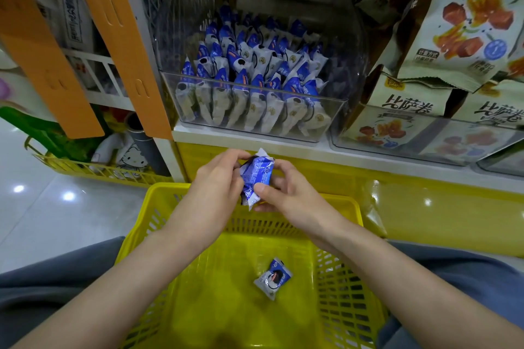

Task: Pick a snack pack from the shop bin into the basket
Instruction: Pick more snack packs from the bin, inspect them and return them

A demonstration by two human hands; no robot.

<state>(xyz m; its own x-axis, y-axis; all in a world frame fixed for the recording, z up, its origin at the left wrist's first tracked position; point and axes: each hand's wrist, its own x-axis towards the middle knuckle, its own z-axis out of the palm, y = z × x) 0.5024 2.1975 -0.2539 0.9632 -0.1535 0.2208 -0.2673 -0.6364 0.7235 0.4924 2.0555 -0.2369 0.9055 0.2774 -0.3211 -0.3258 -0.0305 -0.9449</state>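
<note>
A blue and white snack pack [256, 177] is held between both hands above the far rim of the yellow basket [337, 300]. My left hand [218, 178] grips its left side and my right hand [286, 190] pinches its right side with the thumb on the front. Another small blue and white pack [273, 278] lies on the basket floor. The clear shop bin [326, 119] on the shelf ahead holds several rows of the same packs [249, 71], standing upright.
Large pale green snack bags [465, 22] fill the clear bin to the right. Orange panels [119, 45] hang at the left. A yellow tray with toys [113, 170] sits on the floor at left. A yellow shelf base [425, 201] lies behind the basket.
</note>
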